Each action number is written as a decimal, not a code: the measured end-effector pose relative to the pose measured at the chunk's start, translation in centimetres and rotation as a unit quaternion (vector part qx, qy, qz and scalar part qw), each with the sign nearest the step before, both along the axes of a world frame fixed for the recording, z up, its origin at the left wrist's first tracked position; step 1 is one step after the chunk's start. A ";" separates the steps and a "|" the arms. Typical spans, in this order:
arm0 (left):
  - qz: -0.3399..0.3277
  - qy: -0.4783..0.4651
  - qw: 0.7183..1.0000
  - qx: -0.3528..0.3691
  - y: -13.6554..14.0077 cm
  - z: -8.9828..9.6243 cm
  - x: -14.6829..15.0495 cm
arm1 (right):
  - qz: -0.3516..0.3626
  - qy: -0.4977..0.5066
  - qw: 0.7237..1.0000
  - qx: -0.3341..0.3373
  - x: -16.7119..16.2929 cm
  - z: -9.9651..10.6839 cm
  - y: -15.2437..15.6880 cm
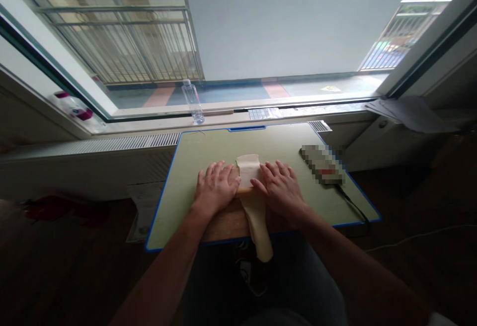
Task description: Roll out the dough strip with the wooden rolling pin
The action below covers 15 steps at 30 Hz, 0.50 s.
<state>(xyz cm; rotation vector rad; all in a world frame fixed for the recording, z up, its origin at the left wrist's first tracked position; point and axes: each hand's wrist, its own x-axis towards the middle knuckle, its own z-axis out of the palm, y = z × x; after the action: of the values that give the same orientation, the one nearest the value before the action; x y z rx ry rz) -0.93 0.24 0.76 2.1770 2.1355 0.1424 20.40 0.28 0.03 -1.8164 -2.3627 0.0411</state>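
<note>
A long pale strip point(257, 226), smooth like dough, lies across a brown wooden board point(227, 222), and its near end hangs over the table's front edge. Between my hands, a light wooden rod point(244, 193) like a rolling pin crosses over the strip; its ends are hidden under my palms. My left hand point(216, 184) rests flat to the left of the strip, fingers stretched forward, thumb towards its edge. On the other side, my right hand point(281, 187) lies flat with fingers spread, its thumb and index finger at the strip's right edge.
The green folding table point(190, 167) has a blue rim. A blurred-out, phone-like object point(322, 164) with a dark strap lies at the right. On the windowsill stand a clear bottle point(193, 102) and a pink-capped bottle point(74, 106). Papers point(413, 112) lie at the right.
</note>
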 end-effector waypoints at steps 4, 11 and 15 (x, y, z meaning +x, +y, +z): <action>0.001 -0.025 1.000 -0.018 2.0 0.1 -0.4 | -0.013 0.004 0.999 -0.038 -0.4 0.1 2.4; 0.021 -0.036 0.999 0.001 5.5 -0.1 -0.9 | -0.025 0.032 0.995 -0.089 -0.9 0.6 6.1; 0.023 -0.029 0.999 0.001 6.5 -0.5 -1.1 | -0.027 0.039 0.994 -0.095 -1.0 0.7 6.9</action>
<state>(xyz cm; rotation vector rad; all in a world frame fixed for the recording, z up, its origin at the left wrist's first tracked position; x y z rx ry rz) -2.03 6.74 0.27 2.0976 2.1565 0.2095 19.41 7.18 0.74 -1.9213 -2.3246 0.3358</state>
